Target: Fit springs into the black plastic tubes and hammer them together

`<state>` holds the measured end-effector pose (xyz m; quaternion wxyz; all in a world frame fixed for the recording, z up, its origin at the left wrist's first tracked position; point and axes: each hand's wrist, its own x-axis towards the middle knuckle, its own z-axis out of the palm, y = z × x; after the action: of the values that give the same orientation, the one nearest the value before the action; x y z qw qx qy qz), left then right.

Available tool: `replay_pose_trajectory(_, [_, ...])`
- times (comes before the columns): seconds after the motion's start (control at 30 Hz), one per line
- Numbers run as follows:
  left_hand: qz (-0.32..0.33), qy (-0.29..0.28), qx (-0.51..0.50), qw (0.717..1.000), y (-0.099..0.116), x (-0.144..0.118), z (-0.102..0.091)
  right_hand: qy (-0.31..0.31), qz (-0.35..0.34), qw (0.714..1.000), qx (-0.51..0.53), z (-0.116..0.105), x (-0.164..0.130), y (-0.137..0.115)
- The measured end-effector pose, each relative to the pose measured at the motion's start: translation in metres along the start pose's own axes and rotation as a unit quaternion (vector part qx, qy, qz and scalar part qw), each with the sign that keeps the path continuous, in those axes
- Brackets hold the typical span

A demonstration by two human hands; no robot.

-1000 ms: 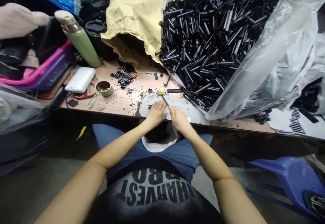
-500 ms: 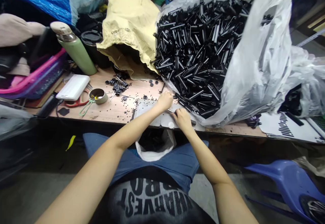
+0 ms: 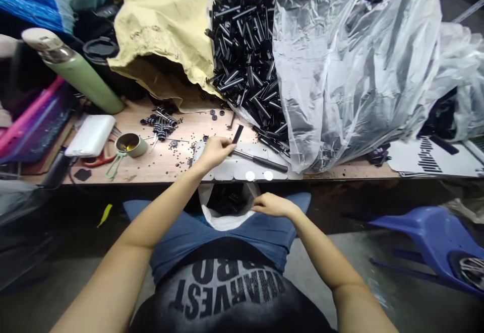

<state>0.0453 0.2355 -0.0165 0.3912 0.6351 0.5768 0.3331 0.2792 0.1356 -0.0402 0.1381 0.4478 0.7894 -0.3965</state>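
Black tube (image 3: 238, 133): pinched in left hand (image 3: 215, 150), frame centre.
Right hand (image 3: 273, 204): fingers loosely together at white bag (image 3: 227, 219) holding black parts.
Clear sack (image 3: 340, 71): brimming with black tubes.

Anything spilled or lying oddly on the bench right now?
Yes. Tiny black beads lie scattered loose over the wooden bench top near the small metal cup. The heap of black plastic tubes spills out of its torn clear plastic bag onto the bench.

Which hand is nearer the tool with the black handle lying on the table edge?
Left. The left hand, holding a short black tube, sits right beside the tool's metal tip. The right hand is below the table edge, at the white bag in the lap.
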Motion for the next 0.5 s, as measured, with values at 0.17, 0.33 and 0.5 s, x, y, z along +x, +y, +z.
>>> replay_pose_trajectory(0.17, [-0.101, -0.081, -0.294, 0.947, -0.002, -0.055, 0.010, 0.362, -0.142, 0.921, 0.024, -0.038, 0.009, -0.043])
replay_pose_trajectory(0.33, [-0.073, -0.078, -0.252, 0.962, -0.001, -0.068, 0.026, 0.340, -0.188, 0.921, -0.019, -0.057, 0.030, -0.053])
replay_pose_trajectory(0.5, [0.108, 0.058, -0.082, 0.989, -0.006, -0.064, 0.029, 0.298, -0.096, 0.862, 0.398, -0.052, 0.036, -0.046])
